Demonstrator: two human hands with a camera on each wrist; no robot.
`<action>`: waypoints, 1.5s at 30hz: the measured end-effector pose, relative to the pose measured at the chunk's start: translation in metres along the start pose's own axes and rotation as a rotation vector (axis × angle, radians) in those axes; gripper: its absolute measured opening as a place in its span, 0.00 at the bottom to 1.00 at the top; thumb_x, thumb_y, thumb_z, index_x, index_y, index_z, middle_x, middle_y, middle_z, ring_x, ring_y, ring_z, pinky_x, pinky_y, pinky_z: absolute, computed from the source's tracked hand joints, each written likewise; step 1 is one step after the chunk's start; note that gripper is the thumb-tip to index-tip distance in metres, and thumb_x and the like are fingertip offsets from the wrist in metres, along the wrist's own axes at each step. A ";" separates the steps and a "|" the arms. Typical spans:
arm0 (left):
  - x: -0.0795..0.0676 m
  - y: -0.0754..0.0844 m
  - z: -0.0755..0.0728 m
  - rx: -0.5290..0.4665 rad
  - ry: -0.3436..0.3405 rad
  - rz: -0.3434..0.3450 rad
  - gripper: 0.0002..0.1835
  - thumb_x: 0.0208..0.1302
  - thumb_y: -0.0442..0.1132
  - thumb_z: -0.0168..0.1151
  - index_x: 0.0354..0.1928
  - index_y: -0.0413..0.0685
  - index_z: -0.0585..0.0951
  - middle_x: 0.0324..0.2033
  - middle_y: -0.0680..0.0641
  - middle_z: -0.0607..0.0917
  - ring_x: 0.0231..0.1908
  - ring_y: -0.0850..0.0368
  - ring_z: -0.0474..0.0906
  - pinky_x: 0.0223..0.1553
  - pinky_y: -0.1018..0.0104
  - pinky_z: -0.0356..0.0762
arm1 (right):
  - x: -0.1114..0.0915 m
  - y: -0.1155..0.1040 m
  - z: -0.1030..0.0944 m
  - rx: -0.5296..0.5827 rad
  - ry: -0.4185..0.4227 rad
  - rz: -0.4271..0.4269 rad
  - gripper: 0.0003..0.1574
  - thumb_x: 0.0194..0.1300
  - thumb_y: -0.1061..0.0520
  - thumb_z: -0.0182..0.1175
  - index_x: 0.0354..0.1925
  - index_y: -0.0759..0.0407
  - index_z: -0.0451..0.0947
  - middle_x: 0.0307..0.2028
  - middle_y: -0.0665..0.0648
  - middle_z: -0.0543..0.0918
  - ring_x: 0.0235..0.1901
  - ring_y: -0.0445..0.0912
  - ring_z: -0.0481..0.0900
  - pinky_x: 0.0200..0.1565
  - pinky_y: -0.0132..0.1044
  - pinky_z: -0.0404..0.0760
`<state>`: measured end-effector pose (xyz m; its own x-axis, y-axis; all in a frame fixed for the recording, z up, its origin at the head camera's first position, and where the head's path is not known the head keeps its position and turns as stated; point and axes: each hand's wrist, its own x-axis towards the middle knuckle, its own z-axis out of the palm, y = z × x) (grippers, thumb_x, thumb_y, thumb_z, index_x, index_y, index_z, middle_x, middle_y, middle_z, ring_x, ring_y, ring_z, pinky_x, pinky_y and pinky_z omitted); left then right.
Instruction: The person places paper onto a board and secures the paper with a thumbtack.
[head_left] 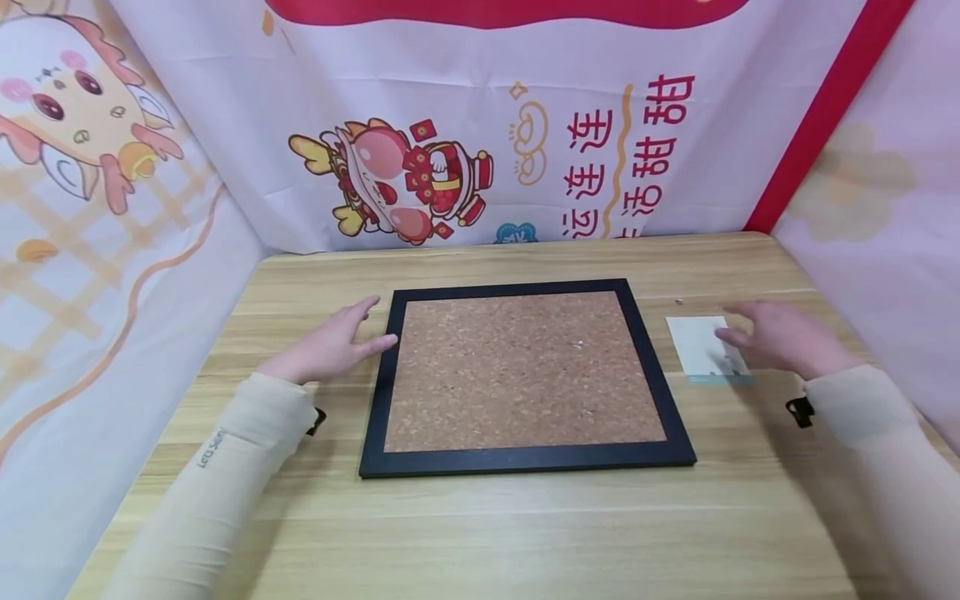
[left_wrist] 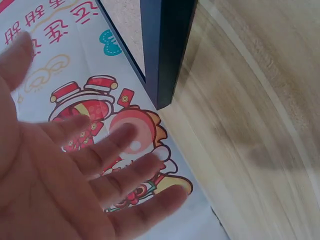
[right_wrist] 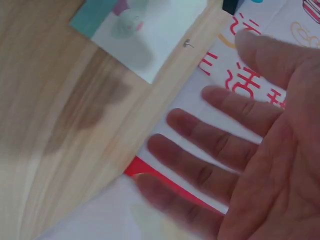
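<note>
The left hand (head_left: 330,343) hung low over the worktop (head_left: 480,525) with its fingers straight and spread, holding nothing; its fingertips lay just beside the left edge of the cork board (head_left: 525,375), perhaps brushing the frame, though the head view did not settle that. In the left wrist view the left hand's palm was open and blurred, with one corner of the dark frame beyond it. The right hand (head_left: 780,337) was likewise open and empty, fingers loosely extended above the right part of a small white card (head_left: 705,348); whether it touched the card could not be told. Each hand seemed placed to flank the board, one at either side, as if ready to steady or take something there.

The cork board lay flat near the middle of the worktop, square to the person. It had a speckled brown cork face inside a plain black frame, and a small pale pin appeared to sit in the cork right of centre. The card, white with a teal strip along its near edge, lay just right of the board, apart from it. A tiny pin (right_wrist: 188,44) lay on the wood beside the card.
</note>
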<state>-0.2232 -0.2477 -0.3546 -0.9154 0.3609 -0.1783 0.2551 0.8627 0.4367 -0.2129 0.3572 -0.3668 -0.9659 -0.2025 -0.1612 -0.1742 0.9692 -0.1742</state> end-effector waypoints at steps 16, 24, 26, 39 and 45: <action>-0.008 0.005 0.013 -0.003 -0.197 -0.177 0.27 0.71 0.60 0.55 0.48 0.40 0.76 0.28 0.45 0.81 0.25 0.52 0.75 0.29 0.59 0.72 | 0.012 0.005 0.006 0.011 -0.240 0.141 0.43 0.66 0.24 0.50 0.11 0.54 0.68 0.13 0.51 0.69 0.15 0.45 0.68 0.27 0.41 0.69; -0.006 0.010 0.030 0.022 -0.239 -0.205 0.27 0.65 0.63 0.61 0.28 0.44 0.76 0.15 0.50 0.74 0.15 0.56 0.70 0.21 0.63 0.68 | 0.023 -0.004 0.009 0.041 -0.279 0.140 0.41 0.62 0.24 0.56 0.11 0.53 0.66 0.12 0.49 0.65 0.15 0.42 0.61 0.24 0.38 0.64; -0.005 0.011 0.031 0.043 -0.236 -0.203 0.27 0.64 0.62 0.62 0.24 0.45 0.75 0.13 0.51 0.73 0.14 0.58 0.69 0.21 0.64 0.68 | 0.026 -0.006 0.009 0.034 -0.280 0.155 0.40 0.62 0.26 0.57 0.12 0.54 0.66 0.13 0.50 0.64 0.16 0.43 0.61 0.25 0.38 0.64; -0.003 0.022 0.031 0.131 -0.225 -0.175 0.25 0.66 0.58 0.62 0.21 0.45 0.76 0.14 0.51 0.72 0.15 0.57 0.69 0.23 0.64 0.69 | 0.037 -0.019 0.007 -0.048 -0.222 0.197 0.33 0.62 0.41 0.68 0.29 0.73 0.78 0.25 0.62 0.75 0.28 0.55 0.72 0.31 0.45 0.74; -0.003 0.021 0.033 0.150 -0.217 -0.191 0.24 0.66 0.59 0.62 0.26 0.44 0.77 0.19 0.48 0.75 0.19 0.54 0.73 0.26 0.62 0.71 | 0.041 -0.020 0.009 -0.018 -0.217 0.247 0.36 0.60 0.42 0.70 0.34 0.78 0.75 0.27 0.65 0.76 0.30 0.57 0.73 0.33 0.46 0.76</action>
<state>-0.2049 -0.2188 -0.3741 -0.8674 0.2406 -0.4356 0.1430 0.9589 0.2449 -0.2474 0.3286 -0.3790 -0.9163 0.0154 -0.4002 0.0547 0.9947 -0.0871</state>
